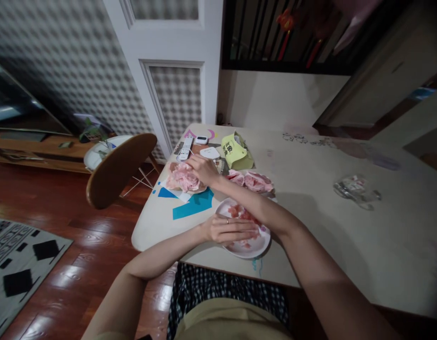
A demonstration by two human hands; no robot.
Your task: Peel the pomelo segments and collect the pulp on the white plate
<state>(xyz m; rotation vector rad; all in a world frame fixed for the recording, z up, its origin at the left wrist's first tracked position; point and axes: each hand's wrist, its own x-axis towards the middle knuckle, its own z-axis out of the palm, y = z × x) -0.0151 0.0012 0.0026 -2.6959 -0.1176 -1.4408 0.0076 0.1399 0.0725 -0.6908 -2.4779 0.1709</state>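
My left hand [233,228], with a ring on one finger, is over a white plate [239,255] of red fruit pieces [242,212]. Its fingers are pressed together; whatever lies under them is hidden. Crossing above it, my right arm reaches left, and my right hand [203,170] touches a crumpled pink heap [183,178] that looks like citrus peel and membranes. Those fingers are drawn together, and anything in them is too small to make out. Behind the right forearm lie pink fruit segments [257,181], partly covered by the arm.
Behind the heap lie a remote control [186,147], a small white device [201,140] and a yellow-green paper bag [235,150]. Blue paper shapes [192,205] are near the table's left edge. Clear plastic packaging [356,190] rests on the right. A wooden chair [121,170] stands left.
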